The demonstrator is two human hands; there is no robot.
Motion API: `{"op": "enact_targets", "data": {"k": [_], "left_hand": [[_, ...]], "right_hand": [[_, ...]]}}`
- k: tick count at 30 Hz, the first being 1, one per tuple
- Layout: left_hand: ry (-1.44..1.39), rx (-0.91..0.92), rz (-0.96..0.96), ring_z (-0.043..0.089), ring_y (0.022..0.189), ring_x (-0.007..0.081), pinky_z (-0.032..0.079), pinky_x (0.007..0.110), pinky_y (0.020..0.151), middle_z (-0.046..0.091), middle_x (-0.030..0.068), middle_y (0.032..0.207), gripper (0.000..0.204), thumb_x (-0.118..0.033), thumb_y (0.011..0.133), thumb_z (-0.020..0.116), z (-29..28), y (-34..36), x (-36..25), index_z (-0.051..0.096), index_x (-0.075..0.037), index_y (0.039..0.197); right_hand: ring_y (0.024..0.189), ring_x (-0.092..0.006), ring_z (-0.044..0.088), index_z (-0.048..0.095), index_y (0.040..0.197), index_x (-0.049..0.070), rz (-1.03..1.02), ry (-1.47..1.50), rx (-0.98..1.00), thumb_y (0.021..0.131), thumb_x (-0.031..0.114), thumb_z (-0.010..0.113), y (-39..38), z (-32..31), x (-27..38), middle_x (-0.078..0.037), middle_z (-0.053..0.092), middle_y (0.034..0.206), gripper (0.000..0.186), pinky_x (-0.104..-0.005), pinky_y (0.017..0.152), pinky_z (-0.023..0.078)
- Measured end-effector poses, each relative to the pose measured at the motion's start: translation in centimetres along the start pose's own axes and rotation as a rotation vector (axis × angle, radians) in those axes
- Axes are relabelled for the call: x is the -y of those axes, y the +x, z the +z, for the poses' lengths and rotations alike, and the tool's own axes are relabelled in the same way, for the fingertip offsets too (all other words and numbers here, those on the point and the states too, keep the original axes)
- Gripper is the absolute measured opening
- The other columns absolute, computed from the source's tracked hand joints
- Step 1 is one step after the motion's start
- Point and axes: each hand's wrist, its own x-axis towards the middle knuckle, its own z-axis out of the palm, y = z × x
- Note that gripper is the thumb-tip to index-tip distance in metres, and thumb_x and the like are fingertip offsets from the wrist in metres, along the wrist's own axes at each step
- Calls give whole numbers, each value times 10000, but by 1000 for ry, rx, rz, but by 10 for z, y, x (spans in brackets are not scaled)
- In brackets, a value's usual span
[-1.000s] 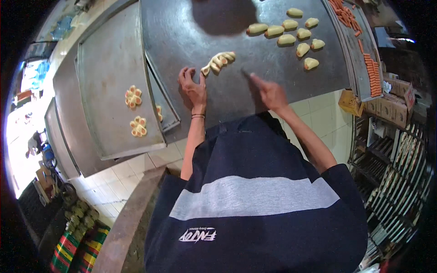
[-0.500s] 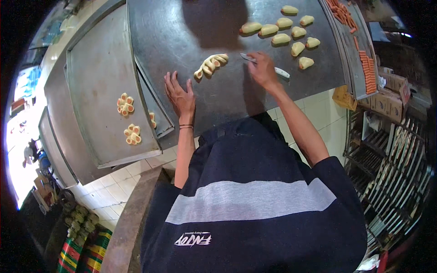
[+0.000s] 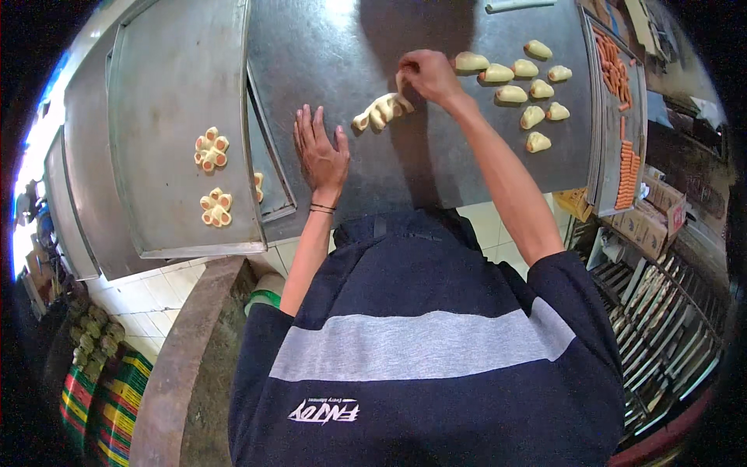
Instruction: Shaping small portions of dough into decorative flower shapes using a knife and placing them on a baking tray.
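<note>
A sliced sausage-filled dough piece [image 3: 381, 111] lies on the metal worktable [image 3: 358, 171], its cut segments joined along one side. My right hand [image 3: 428, 75] closes its fingers on the far right end of this dough, which is drawn up from the table. My left hand [image 3: 320, 152] rests flat on the metal to the left of the dough, fingers spread, holding nothing. Several uncut sausage dough rolls [image 3: 511, 94] lie on the table to the right. The knife is not visible.
On the left, a large metal tray [image 3: 171, 93] holds two flower-shaped dough pieces [image 3: 211, 149]; another is partly hidden beside its edge. Sausages [image 3: 626, 175] lie on a tray at the right. A pale rod [image 3: 520, 5] is at the far edge. Cardboard boxes [image 3: 642, 222] stand lower right.
My right hand has moved from holding the knife to gripping the dough's end, lifting and stretching it. My left hand remains flat. The whole view has shifted.
</note>
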Motion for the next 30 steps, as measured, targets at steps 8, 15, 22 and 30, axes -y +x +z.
{"op": "enact_targets", "data": {"k": [8, 15, 22, 30], "left_hand": [[-14, 23, -14, 355, 1529, 384, 268, 510, 1281, 433, 208, 1597, 557, -237, 978, 652, 1, -7, 1, 509, -35, 1477], [-18, 15, -8, 352, 1532, 382, 261, 503, 1285, 435, 209, 1594, 553, -248, 988, 640, 0, -12, 7, 504, -37, 1480], [20, 0, -7, 355, 1530, 375, 262, 498, 1284, 436, 209, 1592, 543, -240, 992, 637, -11, -16, 12, 505, -37, 1478], [-154, -100, -85, 487, 1394, 374, 363, 491, 1193, 571, 169, 1441, 406, -150, 941, 679, -13, -7, -4, 635, -75, 1337]], "right_hand": [[931, -409, 734, 752, 1053, -4, -129, -162, 532, 825, 62, 687, 45, 14, 9, -230, 747, 977, 246, -455, 802, 584], [933, -210, 765, 746, 1111, 6, 125, 208, 178, 882, 103, 712, -10, -5, -6, -136, 788, 978, 250, -358, 834, 591], [855, -187, 739, 669, 1050, 21, 260, 223, 16, 813, 111, 798, -103, 31, 11, -108, 761, 906, 285, -345, 785, 582], [827, -176, 743, 710, 995, 24, 315, 244, -122, 822, 172, 826, -70, 11, -15, -87, 772, 899, 256, -324, 785, 576]]}}
